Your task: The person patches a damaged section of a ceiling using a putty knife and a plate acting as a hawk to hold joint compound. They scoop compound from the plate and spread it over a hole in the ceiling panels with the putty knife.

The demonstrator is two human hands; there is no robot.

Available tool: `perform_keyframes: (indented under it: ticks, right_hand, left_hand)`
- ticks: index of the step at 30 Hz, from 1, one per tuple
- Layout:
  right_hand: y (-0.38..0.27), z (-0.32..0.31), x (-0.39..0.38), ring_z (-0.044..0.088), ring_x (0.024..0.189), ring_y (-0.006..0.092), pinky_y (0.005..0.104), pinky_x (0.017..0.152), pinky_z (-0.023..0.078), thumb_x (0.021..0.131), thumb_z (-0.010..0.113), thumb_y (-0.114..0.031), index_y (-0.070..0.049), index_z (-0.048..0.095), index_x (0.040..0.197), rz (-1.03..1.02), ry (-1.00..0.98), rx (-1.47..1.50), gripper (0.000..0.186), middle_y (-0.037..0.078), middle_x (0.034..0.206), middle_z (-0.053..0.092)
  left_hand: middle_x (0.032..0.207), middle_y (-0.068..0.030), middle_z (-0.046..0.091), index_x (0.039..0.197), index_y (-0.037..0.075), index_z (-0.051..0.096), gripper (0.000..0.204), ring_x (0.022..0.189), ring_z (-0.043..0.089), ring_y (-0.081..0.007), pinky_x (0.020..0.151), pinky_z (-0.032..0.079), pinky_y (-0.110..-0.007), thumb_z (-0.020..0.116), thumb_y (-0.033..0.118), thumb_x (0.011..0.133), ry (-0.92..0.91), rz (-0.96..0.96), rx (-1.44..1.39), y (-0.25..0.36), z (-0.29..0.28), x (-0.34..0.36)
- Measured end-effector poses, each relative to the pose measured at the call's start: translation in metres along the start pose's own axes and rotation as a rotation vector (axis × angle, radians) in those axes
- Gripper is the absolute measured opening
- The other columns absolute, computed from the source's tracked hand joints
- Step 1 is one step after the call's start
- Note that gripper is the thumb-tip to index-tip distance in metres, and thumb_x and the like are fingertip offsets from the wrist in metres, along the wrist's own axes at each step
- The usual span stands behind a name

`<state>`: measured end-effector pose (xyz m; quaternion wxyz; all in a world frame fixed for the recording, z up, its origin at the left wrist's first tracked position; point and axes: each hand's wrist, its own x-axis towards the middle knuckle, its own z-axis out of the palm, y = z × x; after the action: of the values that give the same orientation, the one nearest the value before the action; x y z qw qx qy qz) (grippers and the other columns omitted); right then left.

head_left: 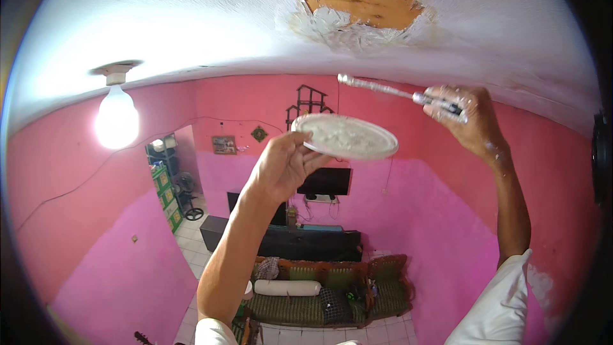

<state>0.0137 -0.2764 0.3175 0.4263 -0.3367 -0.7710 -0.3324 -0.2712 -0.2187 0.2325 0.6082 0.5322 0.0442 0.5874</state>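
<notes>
The left hand is raised in a pinch, its thumb above the other fingers, which point rightward. Below those fingers sits the left wrist, and the left forearm slants up to it. Higher than the left fingers, the right hand is curled tight, white smears on its skin. Below its fingers, the right wrist bends leftward over a nearly upright right forearm; the right thumb's exact placement is hard to make out.
</notes>
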Motion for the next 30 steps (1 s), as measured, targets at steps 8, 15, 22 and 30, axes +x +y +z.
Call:
perform_keyframes:
  ticks: [8, 15, 22, 30]
  right_hand:
    - [-0.002, -0.032, 0.019, 0.060, 0.065, 0.0260, 0.0344, 0.060, 0.047, 0.075, 0.068, -0.013, -0.002, 0.066, 0.089, -0.150, 0.191, -0.258, 0.018, 0.011, 0.076, 0.063]
    - [-0.023, -0.048, 0.022, 0.059, 0.070, 0.0289, 0.0377, 0.064, 0.047, 0.075, 0.065, -0.013, -0.003, 0.065, 0.087, -0.130, 0.135, -0.646, 0.015, 0.011, 0.077, 0.061]
    - [-0.042, -0.045, 0.043, 0.060, 0.074, 0.0287, 0.0379, 0.068, 0.049, 0.076, 0.065, -0.013, -0.005, 0.063, 0.090, -0.181, 0.154, -0.939, 0.016, 0.011, 0.081, 0.063]
    - [-0.035, -0.063, -0.003, 0.061, 0.076, 0.0307, 0.0383, 0.069, 0.047, 0.081, 0.063, -0.019, -0.003, 0.064, 0.096, -0.119, 0.248, -0.964, 0.023, 0.014, 0.084, 0.063]
  left_hand:
    - [0.109, -0.0266, 0.051, 0.116, -0.015, 0.035, 0.037, 0.103, 0.056, -0.0317, 0.089, 0.052, -0.034, 0.040, 0.010, 0.089, -0.112, -0.012, -0.130, 0.015, 0.036, 0.042]
    - [0.115, -0.0321, 0.044, 0.115, -0.021, 0.030, 0.043, 0.107, 0.052, -0.0390, 0.091, 0.051, -0.035, 0.042, 0.011, 0.089, -0.148, -0.047, -0.197, 0.008, 0.057, 0.073]
    - [0.123, -0.0382, 0.033, 0.120, -0.027, 0.016, 0.053, 0.115, 0.043, -0.0448, 0.094, 0.049, -0.035, 0.041, 0.008, 0.089, -0.269, -0.155, -0.331, 0.007, 0.065, 0.120]
    - [0.125, -0.0384, 0.029, 0.120, -0.027, 0.015, 0.052, 0.117, 0.039, -0.0473, 0.097, 0.046, -0.039, 0.040, 0.006, 0.088, -0.213, -0.106, -0.385, -0.005, 0.071, 0.122]
